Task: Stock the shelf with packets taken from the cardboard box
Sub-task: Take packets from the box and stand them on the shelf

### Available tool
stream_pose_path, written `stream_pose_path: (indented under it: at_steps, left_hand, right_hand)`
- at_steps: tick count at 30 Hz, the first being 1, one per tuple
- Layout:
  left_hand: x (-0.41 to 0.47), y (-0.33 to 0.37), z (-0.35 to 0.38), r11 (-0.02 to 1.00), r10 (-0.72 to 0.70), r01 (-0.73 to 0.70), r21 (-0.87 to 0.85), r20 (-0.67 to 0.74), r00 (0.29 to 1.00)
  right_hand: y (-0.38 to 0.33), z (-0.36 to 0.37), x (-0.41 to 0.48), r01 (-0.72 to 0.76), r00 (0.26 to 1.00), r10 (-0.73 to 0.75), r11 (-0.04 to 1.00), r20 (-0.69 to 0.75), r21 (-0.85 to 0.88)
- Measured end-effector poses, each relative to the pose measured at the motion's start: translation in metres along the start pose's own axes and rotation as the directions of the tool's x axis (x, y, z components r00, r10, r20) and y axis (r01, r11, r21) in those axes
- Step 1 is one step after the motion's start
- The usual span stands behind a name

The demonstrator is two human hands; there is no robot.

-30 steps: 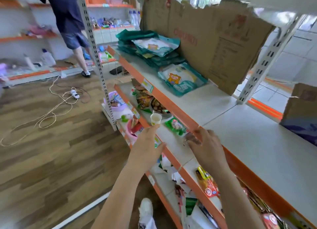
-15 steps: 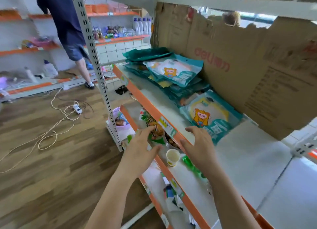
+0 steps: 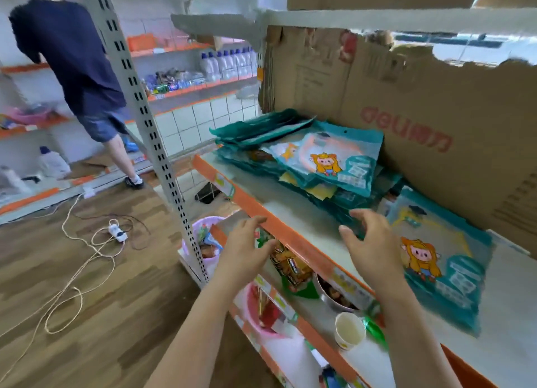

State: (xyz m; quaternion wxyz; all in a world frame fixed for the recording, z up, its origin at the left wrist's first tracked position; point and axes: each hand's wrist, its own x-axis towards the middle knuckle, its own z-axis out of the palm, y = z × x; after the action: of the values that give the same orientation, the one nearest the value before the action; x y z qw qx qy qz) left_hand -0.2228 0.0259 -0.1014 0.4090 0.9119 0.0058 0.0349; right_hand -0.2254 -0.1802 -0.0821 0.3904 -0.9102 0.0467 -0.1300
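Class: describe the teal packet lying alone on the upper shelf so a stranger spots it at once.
Find the white shelf with the orange front edge, backed by torn cardboard. A pile of teal packets sits on it; right of the pile is one more packet. It alone lies flat on the bare board, not on others.

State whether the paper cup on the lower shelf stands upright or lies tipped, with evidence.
Upright. The paper cup rests on its base on the lower shelf, with its round mouth facing up.
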Motion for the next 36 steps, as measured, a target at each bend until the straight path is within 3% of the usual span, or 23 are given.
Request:
stream_pose_path:
  at_steps: [4, 13, 18, 24, 29, 32, 36]
  left_hand:
    - [0.046, -0.023, -0.037, 0.997, 0.065, -0.066, 0.035, 0.020, 0.998]
    - [0.109, -0.038, -0.071, 0.977, 0.179, -0.173, -0.123, 0.037, 0.983]
    - [0.150, -0.027, -0.069, 0.950, 0.288, -0.295, -0.097, -0.081, 0.954]
    - [0.219, -0.008, -0.059, 0.915, 0.402, -0.399, 0.052, -0.162, 0.901]
    - [0.271, 0.013, -0.038, 0.902, 0.407, -0.394, 0.177, -0.043, 0.912]
    - [0.292, 0.020, -0.027, 0.900, 0.275, -0.286, 0.328, 0.081, 0.958]
    - [0.308, 0.033, -0.019, 0.708, 0.261, -0.309, 0.635, 0.171, 0.950]
  right_hand:
    - [-0.041, 0.036, 0.024, -0.015, 0.992, 0.014, 1.000, -0.125, -0.014]
    - [-0.063, 0.056, 0.062, -0.140, 0.955, 0.107, 0.984, -0.276, -0.105]
    - [-0.052, 0.052, 0.089, -0.235, 0.918, 0.173, 0.962, -0.357, -0.138]
    - [-0.039, 0.047, 0.142, -0.334, 0.887, 0.252, 0.928, -0.387, -0.162]
    - [-0.020, 0.041, 0.173, -0.447, 0.860, 0.389, 0.886, -0.330, -0.123]
    - [-0.012, 0.042, 0.182, -0.523, 0.836, 0.488, 0.846, -0.251, -0.098]
    - [-0.008, 0.037, 0.191, -0.606, 0.780, 0.584, 0.795, -0.224, -0.034]
